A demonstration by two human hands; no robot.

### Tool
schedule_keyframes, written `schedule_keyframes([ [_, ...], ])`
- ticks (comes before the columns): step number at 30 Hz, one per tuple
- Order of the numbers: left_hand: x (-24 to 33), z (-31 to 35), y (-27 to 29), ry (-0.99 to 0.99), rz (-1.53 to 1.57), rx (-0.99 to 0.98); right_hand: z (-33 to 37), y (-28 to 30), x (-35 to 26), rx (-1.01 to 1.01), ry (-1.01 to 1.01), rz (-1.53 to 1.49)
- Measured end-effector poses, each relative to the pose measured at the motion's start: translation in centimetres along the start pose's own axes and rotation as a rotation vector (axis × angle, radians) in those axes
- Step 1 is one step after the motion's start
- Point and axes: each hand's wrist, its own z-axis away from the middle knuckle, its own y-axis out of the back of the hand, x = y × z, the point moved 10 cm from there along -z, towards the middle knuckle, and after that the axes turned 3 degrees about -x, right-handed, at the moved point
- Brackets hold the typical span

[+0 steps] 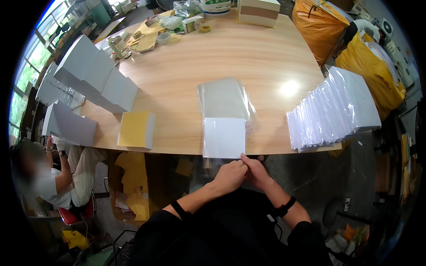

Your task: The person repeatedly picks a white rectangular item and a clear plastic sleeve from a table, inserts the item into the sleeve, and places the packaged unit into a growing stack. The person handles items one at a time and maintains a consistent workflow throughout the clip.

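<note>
I judge wrapped stack (320, 113) done | bare stack (119, 91) remaining | card (224, 136) over sleeves (224, 98), insertion unclear | left hand (230, 174), right hand (257, 170) adjacent; fingers curled, pinch I cannot tell

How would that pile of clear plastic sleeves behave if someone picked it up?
The clear sleeves would probably bend and flop, since they look thin and see-through. They may slip over one another, being glossy with uneven edges. The white rectangle overlapping their near end might slide too.

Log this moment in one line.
right hand: at near right corner of white paper | left hand: beside right hand | clear plastic: beyond paper
</note>
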Motion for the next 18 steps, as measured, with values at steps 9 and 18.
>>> schedule_keyframes([
  [9, -21.4, 24.5, 11.4, 0.827, 0.655, 0.151, -0.1, -2.2, -2.4, 0.116, 0.019, 0.092],
  [18, -13.7, 25.0, 17.4, 0.477, -0.592, 0.739, 6.8, -3.4, -8.8, 0.434, 0.805, 1.545],
])
